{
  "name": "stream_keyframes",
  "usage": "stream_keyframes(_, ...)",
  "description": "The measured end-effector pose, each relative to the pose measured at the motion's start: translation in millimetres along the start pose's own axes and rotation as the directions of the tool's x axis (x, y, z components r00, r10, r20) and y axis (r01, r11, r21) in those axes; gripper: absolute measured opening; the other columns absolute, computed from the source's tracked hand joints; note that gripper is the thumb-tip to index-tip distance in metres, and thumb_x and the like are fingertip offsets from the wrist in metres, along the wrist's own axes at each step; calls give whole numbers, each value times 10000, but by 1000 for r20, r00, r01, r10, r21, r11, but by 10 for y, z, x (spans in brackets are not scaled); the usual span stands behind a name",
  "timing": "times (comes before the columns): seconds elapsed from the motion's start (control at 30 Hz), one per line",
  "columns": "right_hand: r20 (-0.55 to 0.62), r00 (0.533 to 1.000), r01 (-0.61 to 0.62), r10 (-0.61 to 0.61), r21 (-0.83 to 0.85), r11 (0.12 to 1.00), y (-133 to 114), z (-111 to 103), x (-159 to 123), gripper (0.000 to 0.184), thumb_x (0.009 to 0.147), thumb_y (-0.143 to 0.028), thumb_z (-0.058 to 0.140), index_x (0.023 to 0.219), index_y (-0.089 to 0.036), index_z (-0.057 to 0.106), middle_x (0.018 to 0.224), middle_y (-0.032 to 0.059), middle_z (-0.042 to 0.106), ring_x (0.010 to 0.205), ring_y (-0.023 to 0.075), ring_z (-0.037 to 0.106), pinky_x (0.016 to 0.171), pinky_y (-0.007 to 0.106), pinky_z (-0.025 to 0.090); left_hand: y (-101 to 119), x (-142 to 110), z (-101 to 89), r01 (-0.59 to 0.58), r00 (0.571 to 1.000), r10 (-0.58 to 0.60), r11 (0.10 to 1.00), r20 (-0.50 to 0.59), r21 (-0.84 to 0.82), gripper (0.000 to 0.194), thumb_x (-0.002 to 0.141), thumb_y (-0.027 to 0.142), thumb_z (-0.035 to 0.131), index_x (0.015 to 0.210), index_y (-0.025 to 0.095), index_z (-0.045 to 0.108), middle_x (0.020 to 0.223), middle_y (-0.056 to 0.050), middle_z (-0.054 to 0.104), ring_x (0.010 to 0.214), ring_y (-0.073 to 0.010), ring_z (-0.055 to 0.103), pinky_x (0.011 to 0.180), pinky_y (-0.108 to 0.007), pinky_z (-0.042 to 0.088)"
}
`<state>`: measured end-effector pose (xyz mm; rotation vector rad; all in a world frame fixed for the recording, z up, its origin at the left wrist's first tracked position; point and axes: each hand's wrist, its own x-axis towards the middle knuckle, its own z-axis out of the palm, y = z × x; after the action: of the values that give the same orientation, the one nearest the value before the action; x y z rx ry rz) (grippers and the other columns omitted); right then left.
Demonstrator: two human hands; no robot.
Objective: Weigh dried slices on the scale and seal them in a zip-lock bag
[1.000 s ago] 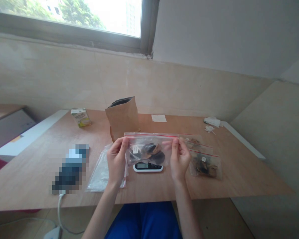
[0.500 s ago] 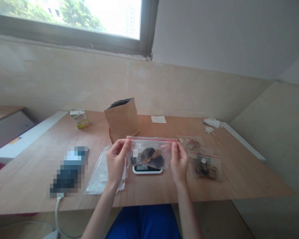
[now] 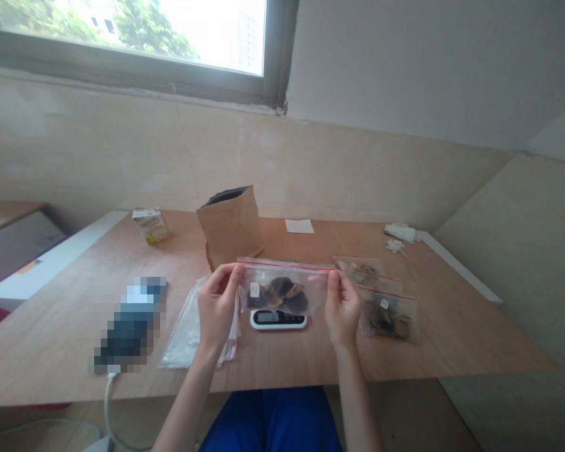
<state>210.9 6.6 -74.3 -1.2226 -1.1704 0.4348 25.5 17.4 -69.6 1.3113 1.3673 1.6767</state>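
A clear zip bag with a red seal line hangs between my two hands. Inside it lie dark and brown dried slices and a small white label. My left hand pinches the bag's upper left corner, thumb on the near side. At the upper right corner my right hand grips it the same way. Just below and behind the bag, a white scale with a dark display is partly covered by it. Filled zip bags lie to the right, beside my right hand.
A stack of clear bags lies left of the scale. Behind it stands an open brown paper pouch. A small carton, a white paper and crumpled white scraps sit farther back. A blurred, cabled device lies at left.
Both hands have moved slightly apart, pulling the bag's top edge a little wider. The bag has risen slightly, showing more of the scale's display.
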Motion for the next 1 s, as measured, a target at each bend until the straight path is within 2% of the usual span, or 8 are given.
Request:
stream_keyframes(0.1, -14, 1000, 27, -27, 0, 1000, 20, 4, 4, 348, 892, -447, 442, 776, -163, 605, 743, 52, 708, 655, 154, 627, 661, 270, 487, 17, 11, -12, -22, 1000, 21, 999, 17, 41, 259, 798, 420, 570, 808, 173, 647, 687, -7, 644, 634, -126, 574, 573, -212, 430)
stream_keyframes(0.27, -49, 998, 28, -26, 36, 999, 48, 46, 5, 332, 891, -427, 449, 774, -161, 609, 746, 52, 706, 712, 167, 643, 698, 276, 483, 17, -2, 9, -49, 999, 48, 999, 15, 21, 231, 802, 405, 573, 790, 178, 616, 714, -5, 637, 671, -123, 584, 614, -214, 447)
stream_keyframes(0.4, -83, 996, 17, -13, 49, 999, 64, 90, -8, 378, 900, -441, 416, 739, -155, 605, 717, 50, 691, 656, 156, 625, 657, 267, 479, 20, -43, 73, -12, 1000, 13, 999, 19, -51, 240, 809, 413, 563, 784, 177, 605, 708, -5, 629, 668, -116, 583, 614, -208, 453)
stream_keyframes(0.57, -12, 1000, 29, -29, 73, 997, 96, 124, -22, 276, 841, -431, 523, 827, -164, 589, 764, 36, 678, 682, 152, 625, 642, 257, 487, 19, -75, 139, 68, 998, -66, 978, 19, -195, 261, 829, 426, 531, 770, 175, 571, 683, 4, 600, 626, -102, 561, 568, -190, 436)
stream_keyframes(0.77, -13, 1000, 5, -3, 152, 988, 50, 147, -12, 205, 808, -375, 583, 785, -172, 577, 730, 17, 666, 655, 135, 609, 645, 258, 493, 12, -72, 125, 102, 991, -74, 958, 111, -269, 226, 749, 383, 643, 759, 167, 575, 708, 10, 596, 647, -95, 540, 590, -179, 419)
stream_keyframes(1.0, -25, 999, -25, 30, 182, 983, 27, 132, 3, 191, 763, -359, 632, 739, -172, 603, 691, 2, 640, 665, 139, 606, 657, 268, 498, -35, -25, 74, 201, 964, -140, 940, 227, -275, 214, 740, 365, 647, 732, 154, 613, 678, 16, 592, 630, -89, 524, 592, -183, 399)
